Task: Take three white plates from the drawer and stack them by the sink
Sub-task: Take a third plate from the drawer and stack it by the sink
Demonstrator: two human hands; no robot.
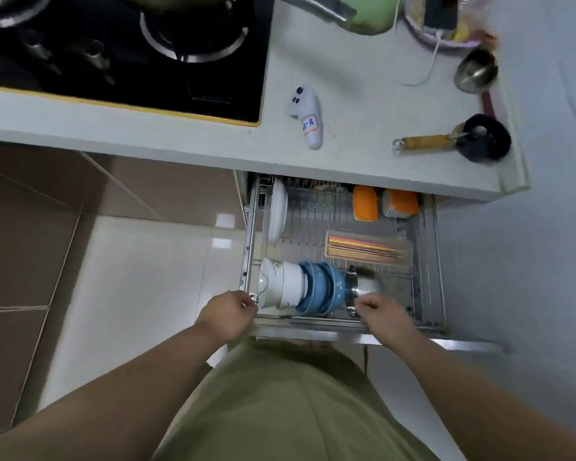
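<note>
The wire-rack drawer (428, 261) stands pulled out under the counter. White plates (276, 211) stand on edge in its back left slots. My left hand (228, 316) is at the drawer's front left corner, fingers curled on the wire rail beside a row of white bowls (281, 287). My right hand (384, 314) grips the front rail further right, just in front of a steel bowl (363, 284). Neither hand touches the plates.
Blue bowls (323, 287) lie between the white bowls and the steel bowl. A chopstick tray (368, 249) and two orange sponges (384, 202) sit in the drawer's right half. On the counter lie a white controller (308, 116), a black brush (482, 138) and a steel cup (476, 71). A black hob (147, 54) is at left.
</note>
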